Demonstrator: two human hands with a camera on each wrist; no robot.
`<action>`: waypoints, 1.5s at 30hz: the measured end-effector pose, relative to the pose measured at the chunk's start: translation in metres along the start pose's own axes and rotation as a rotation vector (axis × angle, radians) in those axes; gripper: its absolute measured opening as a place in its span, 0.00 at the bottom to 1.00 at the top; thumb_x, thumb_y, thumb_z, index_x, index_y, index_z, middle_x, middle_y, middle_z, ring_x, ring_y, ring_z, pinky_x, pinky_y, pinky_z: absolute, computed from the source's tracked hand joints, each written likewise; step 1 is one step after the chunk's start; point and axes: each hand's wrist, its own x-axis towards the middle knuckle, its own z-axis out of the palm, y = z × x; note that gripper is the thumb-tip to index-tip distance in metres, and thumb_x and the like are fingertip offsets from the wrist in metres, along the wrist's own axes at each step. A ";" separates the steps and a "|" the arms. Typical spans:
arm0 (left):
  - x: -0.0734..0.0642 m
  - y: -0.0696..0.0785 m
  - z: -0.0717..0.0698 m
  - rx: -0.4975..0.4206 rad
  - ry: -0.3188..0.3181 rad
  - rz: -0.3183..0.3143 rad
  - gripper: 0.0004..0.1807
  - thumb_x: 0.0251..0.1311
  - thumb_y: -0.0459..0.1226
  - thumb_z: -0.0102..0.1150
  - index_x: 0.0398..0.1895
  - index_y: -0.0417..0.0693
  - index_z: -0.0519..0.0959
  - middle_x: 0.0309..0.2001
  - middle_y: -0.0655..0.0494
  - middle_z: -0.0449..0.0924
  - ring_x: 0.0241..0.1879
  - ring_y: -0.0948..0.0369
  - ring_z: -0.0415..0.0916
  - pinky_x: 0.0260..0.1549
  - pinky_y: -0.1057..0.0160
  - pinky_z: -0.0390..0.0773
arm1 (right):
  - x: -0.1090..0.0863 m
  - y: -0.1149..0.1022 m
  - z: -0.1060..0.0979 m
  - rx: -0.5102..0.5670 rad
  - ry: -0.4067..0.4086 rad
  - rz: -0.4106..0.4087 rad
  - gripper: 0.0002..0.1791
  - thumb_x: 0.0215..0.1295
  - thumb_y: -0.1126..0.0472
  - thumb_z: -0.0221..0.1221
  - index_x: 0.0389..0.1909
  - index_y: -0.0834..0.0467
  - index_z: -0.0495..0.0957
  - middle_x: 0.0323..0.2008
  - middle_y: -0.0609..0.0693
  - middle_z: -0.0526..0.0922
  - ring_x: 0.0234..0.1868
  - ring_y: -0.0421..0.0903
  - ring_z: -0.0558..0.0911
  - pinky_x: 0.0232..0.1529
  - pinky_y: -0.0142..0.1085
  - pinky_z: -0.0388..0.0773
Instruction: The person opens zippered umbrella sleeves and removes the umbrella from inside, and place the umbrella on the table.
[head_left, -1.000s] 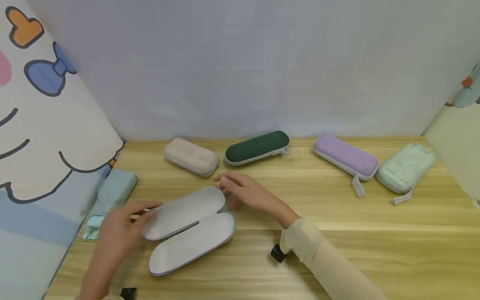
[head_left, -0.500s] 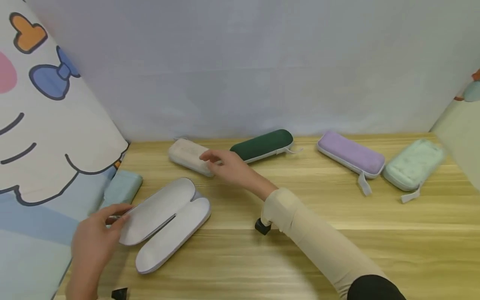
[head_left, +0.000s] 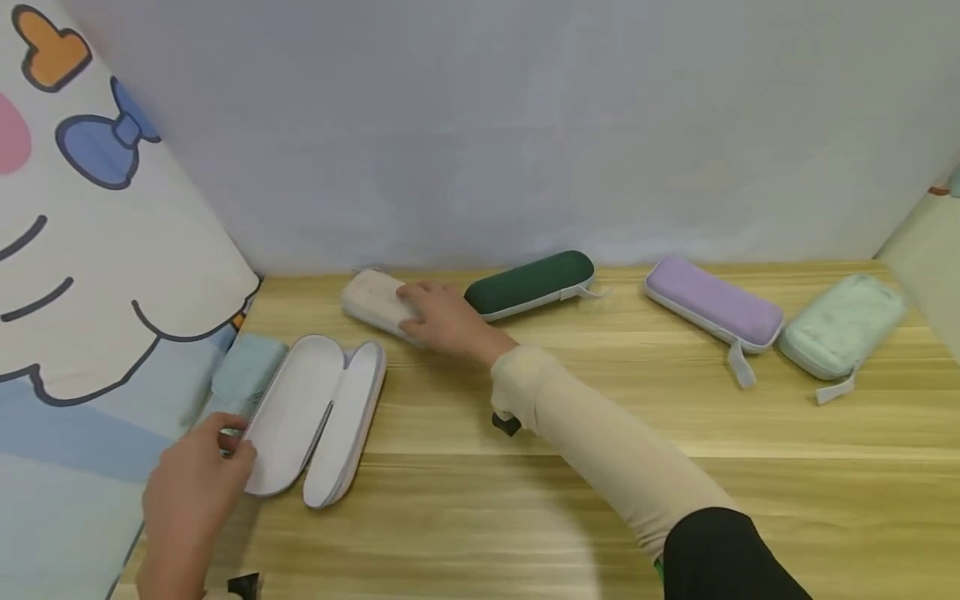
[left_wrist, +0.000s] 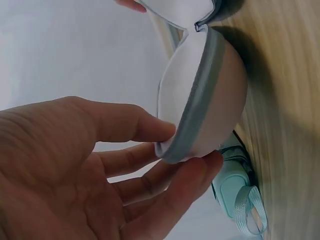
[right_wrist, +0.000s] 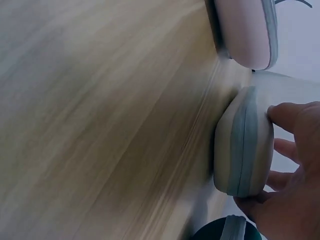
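Note:
An open zip-up glasses case, white inside with a pinkish shell and grey zip band, stands at the left of the table. My left hand pinches its left edge; in the left wrist view the thumb is inside the rim and fingers are outside. At the back, my right hand grips the right end of a shut beige glasses case. In the right wrist view its thumb and fingers span the beige case, which rests on the table.
A dark green case lies just right of the right hand. Further right are a purple case and a mint case, both with straps. A pale teal folded item lies behind the open case. A wall sheet rises behind.
My right hand has left the open case's right end and moved back-left onto the beige case. The open case has turned anticlockwise and shifted left in my left hand.

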 end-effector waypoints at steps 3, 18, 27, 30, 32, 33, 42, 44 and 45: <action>0.002 -0.002 0.000 0.018 -0.045 -0.019 0.25 0.68 0.39 0.47 0.65 0.37 0.73 0.50 0.37 0.86 0.27 0.55 0.80 0.20 0.58 0.72 | 0.004 -0.006 0.003 -0.078 -0.005 0.030 0.36 0.79 0.46 0.55 0.82 0.50 0.56 0.80 0.56 0.61 0.80 0.59 0.62 0.79 0.52 0.61; 0.006 -0.009 0.005 -0.023 0.030 0.014 0.25 0.69 0.37 0.45 0.65 0.32 0.72 0.51 0.34 0.83 0.32 0.49 0.81 0.25 0.56 0.73 | 0.012 -0.009 0.024 -0.217 0.097 0.099 0.43 0.75 0.43 0.59 0.83 0.49 0.53 0.74 0.65 0.67 0.73 0.64 0.69 0.69 0.55 0.72; 0.005 -0.010 0.010 -0.025 0.173 0.047 0.22 0.71 0.37 0.50 0.62 0.32 0.76 0.53 0.30 0.81 0.47 0.34 0.78 0.39 0.41 0.77 | 0.003 -0.010 0.030 0.016 0.205 0.088 0.40 0.72 0.50 0.59 0.82 0.50 0.57 0.71 0.67 0.67 0.71 0.63 0.67 0.69 0.55 0.68; 0.006 -0.010 0.012 -0.026 0.174 0.048 0.23 0.72 0.37 0.49 0.64 0.32 0.74 0.61 0.23 0.72 0.58 0.25 0.67 0.55 0.32 0.69 | -0.005 -0.015 0.031 0.063 0.246 0.073 0.40 0.71 0.50 0.60 0.81 0.50 0.58 0.70 0.67 0.68 0.70 0.63 0.68 0.69 0.55 0.69; 0.007 -0.010 0.013 -0.023 0.166 0.075 0.25 0.73 0.38 0.50 0.67 0.31 0.72 0.64 0.19 0.66 0.63 0.23 0.60 0.62 0.29 0.61 | -0.012 -0.018 0.029 0.097 0.276 0.070 0.40 0.71 0.50 0.60 0.81 0.51 0.59 0.70 0.66 0.69 0.68 0.62 0.70 0.67 0.54 0.70; 0.008 -0.011 0.014 -0.016 0.162 0.095 0.26 0.73 0.39 0.51 0.68 0.31 0.71 0.65 0.18 0.64 0.64 0.23 0.58 0.63 0.28 0.59 | -0.015 -0.019 0.028 0.119 0.286 0.072 0.40 0.71 0.50 0.60 0.81 0.51 0.59 0.70 0.65 0.69 0.67 0.61 0.70 0.66 0.54 0.71; 0.023 -0.023 0.023 0.053 0.082 0.193 0.45 0.66 0.45 0.65 0.78 0.32 0.57 0.73 0.15 0.48 0.64 0.14 0.50 0.57 0.20 0.59 | -0.065 -0.024 0.018 0.314 0.340 0.011 0.39 0.69 0.50 0.61 0.80 0.51 0.61 0.68 0.63 0.73 0.62 0.58 0.74 0.56 0.54 0.77; 0.026 -0.024 0.026 0.050 0.090 0.221 0.46 0.64 0.44 0.66 0.78 0.32 0.56 0.72 0.14 0.47 0.63 0.14 0.50 0.55 0.21 0.58 | -0.079 -0.024 0.015 0.338 0.337 0.001 0.39 0.70 0.50 0.61 0.80 0.50 0.61 0.70 0.60 0.72 0.63 0.57 0.74 0.56 0.54 0.77; 0.026 -0.024 0.027 0.048 0.100 0.233 0.46 0.64 0.43 0.67 0.78 0.31 0.56 0.71 0.13 0.47 0.63 0.15 0.50 0.54 0.21 0.58 | -0.086 -0.023 0.013 0.347 0.331 0.000 0.39 0.70 0.49 0.61 0.80 0.49 0.61 0.71 0.58 0.71 0.64 0.56 0.73 0.57 0.55 0.77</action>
